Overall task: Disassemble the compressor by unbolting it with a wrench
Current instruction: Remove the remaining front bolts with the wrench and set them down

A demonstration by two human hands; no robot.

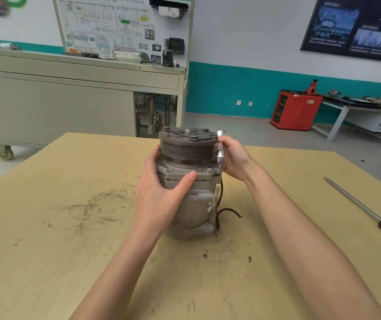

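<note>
Hazards, largest item first.

1. The tabletop point(69, 250) is smooth. The compressor point(196, 204) stands on end near its middle, with the pulley point(187, 148) uppermost. If I pull the wrench sideways, I judge that the tall housing may twist or tip. My left grip point(159, 195) is wrapped around the housing with the thumb across the front, and it is the only restraint.
2. The wrench point(220, 153) stands upright on a flange bolt at the housing's right edge, just beside the pulley rim. My right grip point(234, 158) is closed around its handle. Should the head sit crooked, it could slip off, round the bolt and drive my knuckles into the pulley grooves.
3. The black wire point(228, 210) trails loose beside the base. A turning housing could snag it.

Quantities:
- One tabletop.
- One compressor.
- Two grips, both occupied.
- One screwdriver point(365, 209), lying well apart at the right.
- One pulley.
- One wrench.
- One wire.
- One further flange bolt point(208, 170), just left of the wrench.

The bolt under the wrench head is hidden. Any remaining bolts cannot be counted from here.
</note>
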